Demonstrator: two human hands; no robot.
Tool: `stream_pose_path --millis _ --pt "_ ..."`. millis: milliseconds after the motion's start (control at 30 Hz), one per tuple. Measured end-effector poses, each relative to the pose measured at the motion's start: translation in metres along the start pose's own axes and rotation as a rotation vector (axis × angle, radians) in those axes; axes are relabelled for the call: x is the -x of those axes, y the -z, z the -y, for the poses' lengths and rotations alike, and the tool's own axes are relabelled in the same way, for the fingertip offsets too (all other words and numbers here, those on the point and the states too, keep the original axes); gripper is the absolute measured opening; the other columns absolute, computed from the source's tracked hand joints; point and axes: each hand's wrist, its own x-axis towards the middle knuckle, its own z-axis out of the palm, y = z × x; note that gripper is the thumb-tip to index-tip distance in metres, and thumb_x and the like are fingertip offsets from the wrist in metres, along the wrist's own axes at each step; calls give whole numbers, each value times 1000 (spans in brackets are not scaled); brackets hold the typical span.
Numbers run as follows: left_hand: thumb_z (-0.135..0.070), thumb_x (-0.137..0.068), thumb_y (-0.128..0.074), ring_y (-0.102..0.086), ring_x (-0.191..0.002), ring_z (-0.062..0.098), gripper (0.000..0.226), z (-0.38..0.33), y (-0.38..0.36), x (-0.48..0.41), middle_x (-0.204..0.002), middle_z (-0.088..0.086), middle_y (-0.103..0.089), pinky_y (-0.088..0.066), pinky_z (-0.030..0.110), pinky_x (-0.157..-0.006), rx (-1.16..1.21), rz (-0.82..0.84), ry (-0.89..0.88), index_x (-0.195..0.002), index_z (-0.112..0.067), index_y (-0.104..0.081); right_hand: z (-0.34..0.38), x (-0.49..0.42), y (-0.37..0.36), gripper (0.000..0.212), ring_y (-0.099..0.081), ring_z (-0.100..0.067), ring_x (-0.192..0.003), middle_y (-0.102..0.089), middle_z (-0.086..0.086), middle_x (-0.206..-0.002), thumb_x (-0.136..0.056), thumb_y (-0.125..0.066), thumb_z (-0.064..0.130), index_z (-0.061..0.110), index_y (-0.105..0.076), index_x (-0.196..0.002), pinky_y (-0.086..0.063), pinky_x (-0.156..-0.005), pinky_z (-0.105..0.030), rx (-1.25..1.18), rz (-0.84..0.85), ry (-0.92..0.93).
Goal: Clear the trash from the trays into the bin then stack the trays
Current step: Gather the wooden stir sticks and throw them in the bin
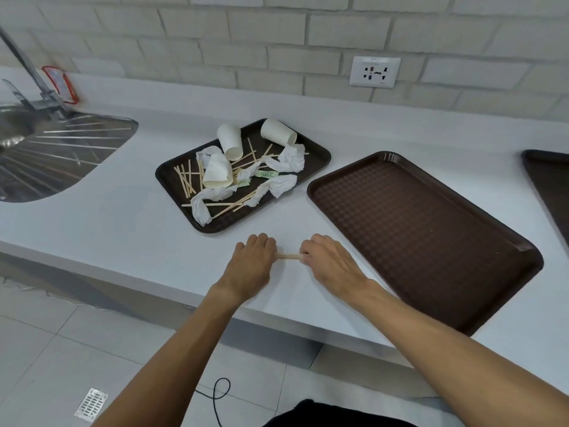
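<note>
A brown tray (pixel 172 174) on the white counter holds paper cups (pixel 229 141), crumpled napkins (pixel 288 160), several wooden stir sticks (pixel 187 180) and a green sachet (pixel 268 173). To its right lies an empty brown tray (pixel 425 235). In front of both trays, near the counter's edge, my left hand (pixel 251 261) and my right hand (pixel 329 258) pinch the two ends of a wooden stir stick (pixel 288 257) held flat over the counter. No bin shows in this view.
A steel sink with drainboard (pixel 58 155) and tap (pixel 37 78) sits at the left. A third brown tray (pixel 551 183) is cut off at the right edge. A wall socket (pixel 375 71) is on the brick wall. A floor drain (pixel 91 404) lies below.
</note>
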Motion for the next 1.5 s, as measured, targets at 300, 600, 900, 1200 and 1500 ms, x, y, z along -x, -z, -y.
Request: stream_pose_path --millis 300,600,900,1200,1500 --pt "-20 -89 -70 -51 -75 10 3 22 22 -2 -84 -5 -56 -43 28 -67 356 43 66 -86 -18 -70 14 -1 5 32 -33 -22 -82 -50 -11 -104 -84 -37 -12 7 -50 -106 -25 -70 -33 178 52 -4" --pt "-22 -103 -44 -37 -73 19 14 14 2 7 -92 5 -50 -35 35 -58 -40 -45 -53 -96 -12 -50 -3 2 -1 7 -48 -21 -86 -48 0 -94 -98 -51 18 15 -56 -94 -44 -75 -38 -216 54 -48" --pt "-23 -97 -56 -44 -80 15 4 21 10 10 -91 -4 -51 -42 31 -69 280 1 1 -99 -19 -58 9 -2 -4 20 -44 -24 -88 -48 -8 -103 -91 -42 -6 9 -50 -103 -28 -65 -33 149 49 26" --pt "-18 -98 -54 -45 -73 16 13 15 14 13 -82 -5 -52 -44 37 -62 290 -43 117 -86 -15 -57 9 -2 10 27 -42 -22 -76 -46 -5 -90 -84 -34 -12 12 -38 -96 -32 -59 -32 63 242 15" --pt "-14 -93 -64 -59 -71 13 5 -21 58 -33 -83 -3 -64 -44 23 -63 529 -13 127 -95 -18 -62 2 27 41 20 -46 -22 -63 -51 -4 -81 -105 -29 21 16 -36 -87 -32 -54 -37 -199 209 -78"
